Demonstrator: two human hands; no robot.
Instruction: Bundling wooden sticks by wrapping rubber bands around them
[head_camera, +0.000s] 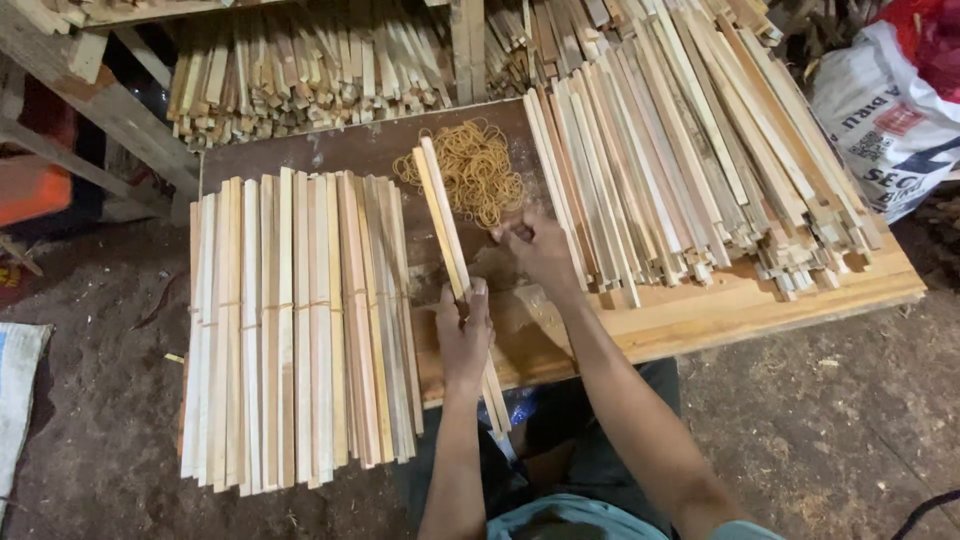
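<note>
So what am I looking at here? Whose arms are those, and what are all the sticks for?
The camera sits on a person's head and looks down, so the two arms are that person's own. The left hand grips a small bunch of sticks that lies on a wooden board. The right hand reaches to the edge of a heap of rubber bands; whether it has one pinched I cannot tell. On the left lie tied bundles of sticks, side by side. On the right is a big loose pile of sticks. More sticks are stacked behind, and a white sack sits at the far right.
</note>
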